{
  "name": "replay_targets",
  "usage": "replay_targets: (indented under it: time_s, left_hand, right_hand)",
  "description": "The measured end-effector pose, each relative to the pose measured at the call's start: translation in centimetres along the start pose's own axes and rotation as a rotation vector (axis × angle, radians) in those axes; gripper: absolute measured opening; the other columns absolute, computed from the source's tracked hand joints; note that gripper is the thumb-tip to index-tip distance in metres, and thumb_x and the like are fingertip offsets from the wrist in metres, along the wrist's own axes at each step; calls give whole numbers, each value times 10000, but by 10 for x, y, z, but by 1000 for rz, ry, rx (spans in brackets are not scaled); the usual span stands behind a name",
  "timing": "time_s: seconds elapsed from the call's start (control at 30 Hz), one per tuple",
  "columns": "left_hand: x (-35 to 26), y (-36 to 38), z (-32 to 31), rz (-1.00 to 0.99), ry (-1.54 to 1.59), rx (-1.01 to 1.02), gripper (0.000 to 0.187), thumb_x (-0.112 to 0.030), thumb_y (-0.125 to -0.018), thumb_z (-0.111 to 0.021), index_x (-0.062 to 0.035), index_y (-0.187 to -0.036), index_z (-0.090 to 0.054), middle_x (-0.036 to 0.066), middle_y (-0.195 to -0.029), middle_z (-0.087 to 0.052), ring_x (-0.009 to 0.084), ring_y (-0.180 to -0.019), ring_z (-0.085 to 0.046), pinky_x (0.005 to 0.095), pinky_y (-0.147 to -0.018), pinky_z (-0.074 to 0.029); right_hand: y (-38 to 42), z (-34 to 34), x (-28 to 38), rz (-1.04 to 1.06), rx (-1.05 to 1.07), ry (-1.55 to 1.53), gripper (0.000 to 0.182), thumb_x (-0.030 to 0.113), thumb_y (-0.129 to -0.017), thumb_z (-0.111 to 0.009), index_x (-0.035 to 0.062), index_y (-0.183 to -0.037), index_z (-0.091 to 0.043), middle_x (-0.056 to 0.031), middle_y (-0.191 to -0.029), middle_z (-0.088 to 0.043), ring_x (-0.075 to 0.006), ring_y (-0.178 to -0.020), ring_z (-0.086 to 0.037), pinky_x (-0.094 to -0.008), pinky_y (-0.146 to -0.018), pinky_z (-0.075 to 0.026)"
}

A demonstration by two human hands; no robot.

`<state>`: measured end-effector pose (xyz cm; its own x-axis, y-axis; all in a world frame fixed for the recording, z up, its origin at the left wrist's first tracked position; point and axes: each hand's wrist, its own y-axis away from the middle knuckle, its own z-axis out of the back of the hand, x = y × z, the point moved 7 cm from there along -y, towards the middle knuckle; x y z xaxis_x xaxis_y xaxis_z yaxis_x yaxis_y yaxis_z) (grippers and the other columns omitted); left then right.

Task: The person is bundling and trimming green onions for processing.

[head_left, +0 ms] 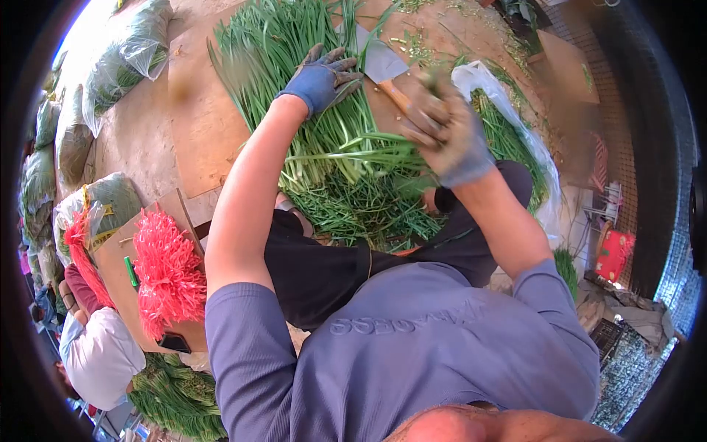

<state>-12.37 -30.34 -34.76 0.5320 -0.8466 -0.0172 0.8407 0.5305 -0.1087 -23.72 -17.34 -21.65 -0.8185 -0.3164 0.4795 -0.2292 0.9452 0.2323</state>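
My left hand [324, 79], in a blue work glove with a dark palm, lies with fingers apart on a thick layer of long garlic chives [276, 37]. My right hand [445, 129], in a dirty glove and blurred by motion, is raised to the right of the pile with its fingers curled. Several loose chive stalks [368, 153] stretch sideways from the pile to this hand and appear caught in it. Between the hands, a broad-bladed knife [384, 62] with a wooden handle lies on the board. Trimmed chive bits [353, 202] are heaped below, between my legs.
A white plastic bag [479, 74] with greens lies at the right. Filled clear bags [125, 62] line the left. Red plastic ties [169, 269], a green marker [131, 271] and a phone [174, 342] lie on a board. Another person [103, 353] sits at the lower left.
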Motion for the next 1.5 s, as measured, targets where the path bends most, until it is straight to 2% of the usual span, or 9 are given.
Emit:
replay_targets:
  time_s: [0.07, 0.47, 0.67, 0.73, 0.8, 0.9, 1.1, 1.33, 1.5]
  left_hand:
    - [-1, -1, 0, 11, 1, -19, 366, -399, -992, -435, -312, -1315, -583, 5, -1427, -503, 251, -1387, -365, 497, -1182, -173]
    - [-5, -2, 1, -13, -50, 3, 385, -416, -1008, -401, -288, -1320, -585, 32, -1424, -504, 270, -1384, -368, 497, -1183, -169]
    - [-8, -4, 9, 36, -50, 75, 392, -405, -1009, -400, -288, -1352, -553, 39, -1452, -475, 279, -1392, -359, 491, -1185, -166]
    - [-3, -5, 20, 59, 23, -54, 371, -387, -1001, -435, -275, -1324, -581, 47, -1429, -499, 285, -1381, -374, 485, -1185, -165]
    - [13, 3, 37, 87, 120, -307, 343, -362, -991, -475, -260, -1288, -615, 59, -1390, -538, 295, -1364, -399, 482, -1184, -164]
    - [23, 38, 105, 262, 190, -591, 302, -314, -979, -520, -198, -1217, -664, 89, -1293, -610, 302, -1313, -460, 466, -1158, -237]
    - [19, 130, 113, 449, 315, -882, 283, -232, -994, -511, -99, -1187, -670, 123, -1164, -669, 325, -1190, -562, 378, -1055, -394]
    - [30, 166, 89, 785, 987, -990, 257, -159, -999, -527, 4, -1135, -673, 77, -1061, -699, 85, -957, -615, 241, -873, -472]
    - [27, 159, 92, 718, 1142, -949, 262, -149, -1003, -527, 14, -1162, -655, 52, -1076, -690, 84, -977, -599, 221, -865, -465]
  right_hand:
    - [45, -4, 20, 81, -108, 74, 288, 383, -1024, -450, 125, -937, -545, 98, -536, -261, -37, -407, -224, -211, -415, -217]
    - [225, -68, 110, 386, 282, 98, 140, 254, -1050, -381, 140, -1004, -447, 49, -569, -429, -47, -391, -358, -236, -421, -388]
    - [189, -6, 42, 80, -83, 139, 352, 413, -1019, -442, 113, -1114, -600, 111, -540, -306, -21, -377, -283, -197, -386, -298]
    - [167, 17, 13, -53, -245, 442, 386, 439, -1003, -480, 97, -1137, -600, 79, -576, -338, -41, -445, -311, -204, -451, -331]
    - [133, 72, -4, 12, -316, 1195, 540, 517, -976, -493, 34, -1211, -535, -54, -833, -609, -165, -722, -576, -308, -675, -490]
    - [97, 105, 2, 579, -360, 1934, 673, 633, -926, -482, 8, -1156, -580, -152, -924, -669, -277, -820, -644, -397, -754, -508]
    - [4, 99, -70, -301, -210, 1905, 718, 693, -889, -442, 15, -932, -671, -249, -875, -657, -396, -875, -646, -478, -780, -491]
    - [8, 43, -36, 703, -312, 1883, 460, 495, -959, -488, 70, -967, -664, -175, -885, -677, -364, -812, -655, -480, -693, -495]
    - [-35, 3, -101, 543, -39, 2089, 407, 479, -922, -543, 92, -1019, -624, -152, -854, -682, -356, -796, -661, -472, -663, -506]
